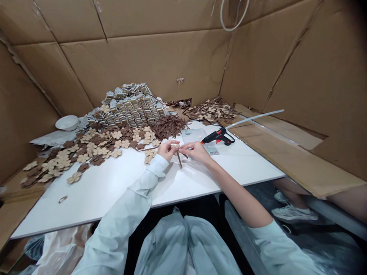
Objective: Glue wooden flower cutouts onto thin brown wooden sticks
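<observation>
While a cardboard-lined booth (pixel 162 60) closes in around a white table (pixel 109 195), a heap of foil packets (pixel 130 105) rises beyond the left hand (pixel 166 149), wooden flower cutouts (pixel 94 148) spread to its left, a pile of brown sticks (pixel 168 127) lies ahead of it, and a hot glue gun (pixel 218 136) rests just past the right hand (pixel 198 152). Both forearms angle inward, and the hands meet just above the table, their fingertips seeming to pinch a small pale piece (pixel 174 146) from either side, with a brown stick (pixel 179 159) slanting below; a close, low pinch like this steadies such a small piece
</observation>
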